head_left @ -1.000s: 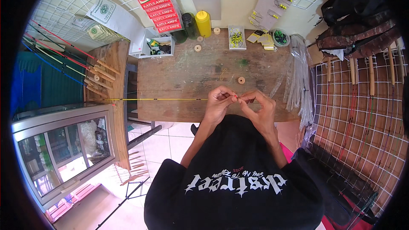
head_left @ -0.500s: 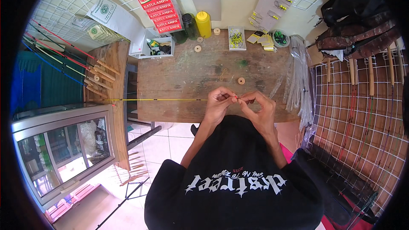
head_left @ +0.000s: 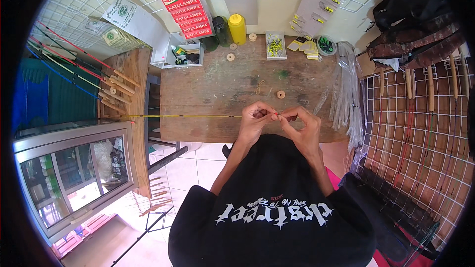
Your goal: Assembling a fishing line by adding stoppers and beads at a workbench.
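Note:
A thin yellow fishing rod (head_left: 203, 116) with dark bands runs level from the left across the table's near part into my left hand (head_left: 255, 122). The thumb and forefinger of that hand are pinched on the rod's end. My right hand (head_left: 303, 123) meets it there, thumb and forefinger pressed together at the same spot. A tiny red bit (head_left: 276, 113) shows between the fingertips of both hands; whether it is thread or part of the rod is too small to tell. Just beyond my hands lie a wooden spool (head_left: 280, 94) and a loose yellowish strand (head_left: 259, 87).
Along the back of the wooden table (head_left: 198, 89) stand a white box (head_left: 190, 58), a yellow bottle (head_left: 237, 30), a tray of yellow-green pieces (head_left: 275, 45) and a round tub (head_left: 326, 45). Clear plastic sleeves (head_left: 346, 99) hang at the right. Several rods with wooden handles (head_left: 123, 80) rest at left.

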The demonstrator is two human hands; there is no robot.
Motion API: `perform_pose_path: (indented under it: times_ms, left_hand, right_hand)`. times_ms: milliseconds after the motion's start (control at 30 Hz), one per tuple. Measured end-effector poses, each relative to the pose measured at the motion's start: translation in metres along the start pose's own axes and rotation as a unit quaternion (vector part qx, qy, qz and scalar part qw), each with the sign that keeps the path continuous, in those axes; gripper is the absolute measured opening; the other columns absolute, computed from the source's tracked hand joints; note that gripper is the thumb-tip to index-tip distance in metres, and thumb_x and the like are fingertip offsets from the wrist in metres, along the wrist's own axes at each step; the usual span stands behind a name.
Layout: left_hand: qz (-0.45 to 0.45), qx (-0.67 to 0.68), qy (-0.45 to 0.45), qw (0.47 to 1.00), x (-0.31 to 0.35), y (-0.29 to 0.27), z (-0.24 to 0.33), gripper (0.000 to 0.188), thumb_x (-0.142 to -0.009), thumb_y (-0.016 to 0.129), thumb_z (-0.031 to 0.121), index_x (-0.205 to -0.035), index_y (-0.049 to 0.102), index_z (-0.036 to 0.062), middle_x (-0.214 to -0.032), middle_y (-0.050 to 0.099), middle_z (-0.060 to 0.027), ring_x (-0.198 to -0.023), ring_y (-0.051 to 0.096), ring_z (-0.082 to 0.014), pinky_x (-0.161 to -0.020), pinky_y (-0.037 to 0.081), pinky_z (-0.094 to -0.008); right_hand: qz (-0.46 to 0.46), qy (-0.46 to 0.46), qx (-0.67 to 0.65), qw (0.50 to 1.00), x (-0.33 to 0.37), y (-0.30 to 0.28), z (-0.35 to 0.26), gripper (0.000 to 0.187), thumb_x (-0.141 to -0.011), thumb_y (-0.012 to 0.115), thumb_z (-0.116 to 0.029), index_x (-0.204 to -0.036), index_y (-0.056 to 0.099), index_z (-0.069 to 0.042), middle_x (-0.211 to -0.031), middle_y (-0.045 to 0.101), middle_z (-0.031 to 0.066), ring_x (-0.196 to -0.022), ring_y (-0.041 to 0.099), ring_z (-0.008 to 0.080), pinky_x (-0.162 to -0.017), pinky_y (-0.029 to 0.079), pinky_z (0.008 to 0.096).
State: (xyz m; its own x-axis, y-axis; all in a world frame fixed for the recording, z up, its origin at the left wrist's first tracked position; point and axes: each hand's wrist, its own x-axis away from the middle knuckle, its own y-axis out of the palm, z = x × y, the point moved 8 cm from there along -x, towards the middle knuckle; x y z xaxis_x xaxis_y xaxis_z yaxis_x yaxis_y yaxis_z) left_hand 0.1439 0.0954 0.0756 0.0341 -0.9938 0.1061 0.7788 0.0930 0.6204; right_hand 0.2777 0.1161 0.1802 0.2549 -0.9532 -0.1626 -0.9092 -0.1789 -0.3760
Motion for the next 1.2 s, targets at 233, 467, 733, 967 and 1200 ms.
perform_pose_path:
  times_ms: [233,467,733,967,1200]
  left_hand:
    - [-0.002,-0.025,0.006,1.0,-0.001,0.002,0.003,0.015,-0.077,0.072,-0.004,-0.085,0.061,0.0018,-0.087,0.064,-0.0073,-0.079,0.062,-0.0129,-0.074,0.05,-0.0257]
    - [-0.018,-0.081,0.035,0.996,0.0,0.01,0.014,0.013,-0.078,0.071,-0.005,-0.087,0.064,0.0009,-0.086,0.065,-0.0076,-0.079,0.062,-0.0124,-0.072,0.049,-0.0247]
    - [0.026,-0.132,-0.009,0.991,0.001,0.014,0.023,0.008,-0.083,0.069,0.002,-0.091,0.066,0.0002,-0.081,0.069,-0.0063,-0.062,0.054,-0.0051,-0.054,0.039,-0.0188]
    - [-0.005,-0.158,-0.025,0.987,0.001,0.018,0.024,0.011,-0.086,0.068,0.008,-0.093,0.065,0.0004,-0.08,0.069,-0.005,-0.058,0.05,-0.004,-0.051,0.037,-0.0182]
    - [-0.001,-0.163,-0.032,0.986,0.0,0.014,0.026,0.008,-0.088,0.066,0.009,-0.091,0.064,0.0017,-0.076,0.065,-0.0009,-0.06,0.049,-0.0027,-0.052,0.037,-0.0183]
  right_hand:
    - [0.006,0.002,0.004,1.0,0.0,-0.002,0.001,0.008,-0.076,0.07,-0.003,-0.082,0.065,-0.001,-0.072,0.065,0.0092,-0.066,0.061,0.0175,-0.063,0.045,0.0289]
    - [0.008,-0.007,0.011,1.0,0.0,-0.002,0.003,0.009,-0.076,0.071,-0.004,-0.083,0.066,-0.001,-0.074,0.066,0.0094,-0.066,0.06,0.0177,-0.062,0.046,0.0293]
    - [-0.009,0.022,0.029,0.999,-0.001,-0.003,0.012,0.011,-0.076,0.072,-0.005,-0.085,0.067,-0.002,-0.077,0.066,0.009,-0.066,0.059,0.0182,-0.062,0.046,0.0297]
    - [-0.009,0.01,0.031,0.999,-0.003,-0.005,0.01,0.012,-0.077,0.072,-0.006,-0.086,0.067,-0.001,-0.078,0.065,0.0101,-0.066,0.059,0.0185,-0.061,0.046,0.0297]
    - [-0.021,0.009,0.019,1.0,-0.004,-0.003,0.01,0.012,-0.077,0.073,-0.005,-0.086,0.067,-0.002,-0.079,0.065,0.0089,-0.066,0.059,0.0167,-0.06,0.046,0.0294]
